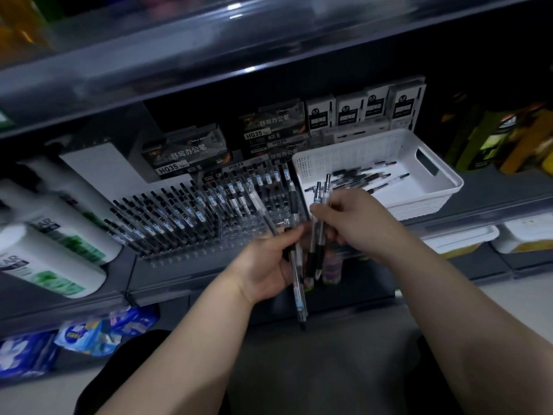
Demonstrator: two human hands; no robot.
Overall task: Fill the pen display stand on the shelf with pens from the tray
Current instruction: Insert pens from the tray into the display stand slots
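The stand (185, 256), a clear block of holes, sits on the shelf (496, 190) left of centre. Rows of pens (179, 217) stand tilted in its left and rear holes, while the holes at its front right show bare. Just in front of that bare part the left hand (263, 268) holds a few pens (300, 295); its grip is curled round their barrels, and the longest hangs down below the palm, tip down. Beside it, close to touching, the right hand (356, 220) holds its own small bunch (326, 187) upright, clicker ends up, with its grip pinched round the barrels; how many pens are in either bunch I cannot tell.

The tray (443, 187), white and perforated, stands on the same shelf, just right of the stand and behind the right hand. Loose pens (359, 178) lie flat on its floor.

Behind the stand, dark boxes (185, 151) marked HQ35 are stacked against the back wall, and white boxes (353, 112) line up behind the tray. White bottles (54, 259) lie on their sides to the left of the stand. Blue packs (89, 333) sit on the level below.
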